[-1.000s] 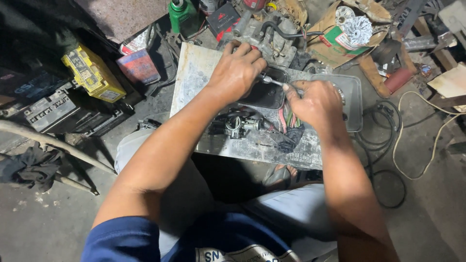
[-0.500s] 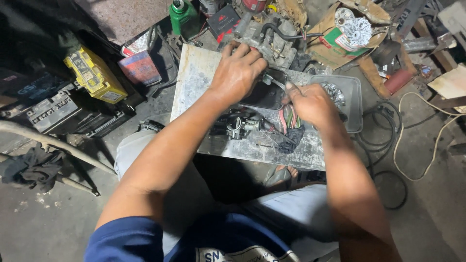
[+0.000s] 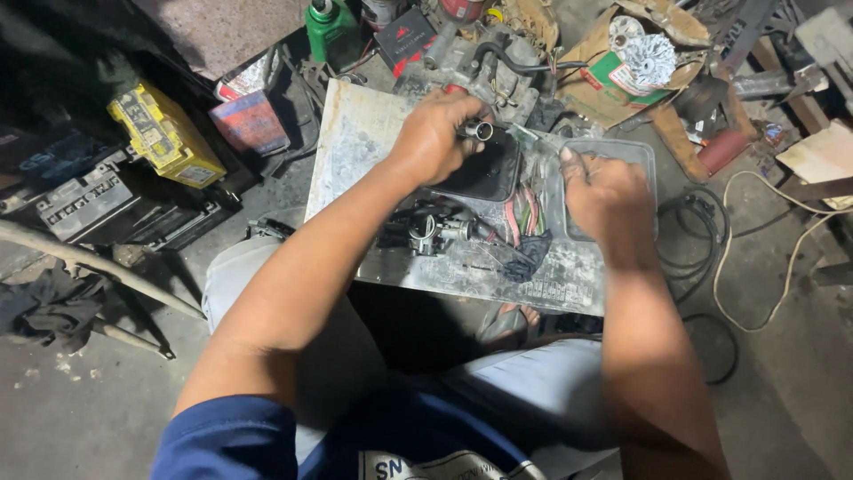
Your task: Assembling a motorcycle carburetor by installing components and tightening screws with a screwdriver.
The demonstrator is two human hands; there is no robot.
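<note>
Floor: a dim, grimy workshop floor (image 3: pixel 71 427) with parts strewn all around a low work board
Far left: a dark battery case (image 3: pixel 84 200) lies by a yellow box (image 3: pixel 164 133), with a dark rag (image 3: pixel 49 302) nearer the person
Top left: a green bottle (image 3: pixel 324 22) stands behind a small red-and-blue carton (image 3: pixel 249 120)
Work board: a stained pale board (image 3: pixel 355 142) sits across the person's lap area, carrying a carburettor-like metal assembly (image 3: pixel 431 233) and a bundle of coloured wires (image 3: pixel 524 222)
Left hand: the left hand (image 3: pixel 435 138) is curled closed around a small metal tube (image 3: pixel 480 131), its round open end facing the camera, held above a black pad (image 3: pixel 484 173) at the board's upper middle
Change: half a second ago both hands met over the pad with a thin tool between them; now they have parted, the tube has lifted clear in the left hand, and the joint work on that spot looks paused
Right hand: the right hand (image 3: pixel 604 187) has moved over a clear plastic tray (image 3: pixel 635 156), fingers bent downward; it is motion-blurred, so whether it grips anything I cannot tell
Far right: a torn cardboard box (image 3: pixel 613 84) holding a finned metal part (image 3: pixel 653 53), and a pale cable (image 3: pixel 773 267) looping across the floor
</note>
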